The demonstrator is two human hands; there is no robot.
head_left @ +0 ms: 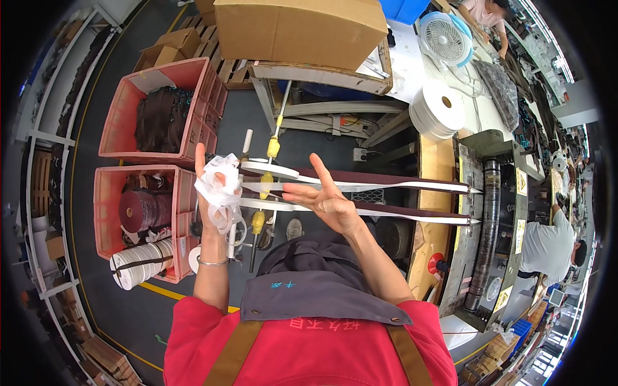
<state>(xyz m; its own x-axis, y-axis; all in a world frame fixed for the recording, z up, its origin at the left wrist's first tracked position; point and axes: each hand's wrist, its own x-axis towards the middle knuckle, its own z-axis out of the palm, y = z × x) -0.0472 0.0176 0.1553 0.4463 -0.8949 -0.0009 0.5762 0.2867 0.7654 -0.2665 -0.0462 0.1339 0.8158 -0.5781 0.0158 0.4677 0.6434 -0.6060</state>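
A loose, tangled bunch of white tape [220, 183] lies over the palm and fingers of my left hand [207, 209], which holds it; one finger points up and loops hang past the wrist. My right hand [329, 201] is open, its fingers spread, close to the white strips between the two hands. Whether a strip touches its fingertips I cannot tell. Beside the hands, a flat white tape roll [270, 170] sits on a rod with yellow clamps [273, 147]. Dark maroon and white bands [399, 181] run from the rolls to a machine roller [490, 225] at the right.
Pink crates [106, 212] with dark fabric and rolls stand at the left. A cardboard box [299, 32] is on a bench ahead. A large white spool [438, 109] and a fan [445, 40] occupy the right-hand table. Other people [547, 244] work farther right.
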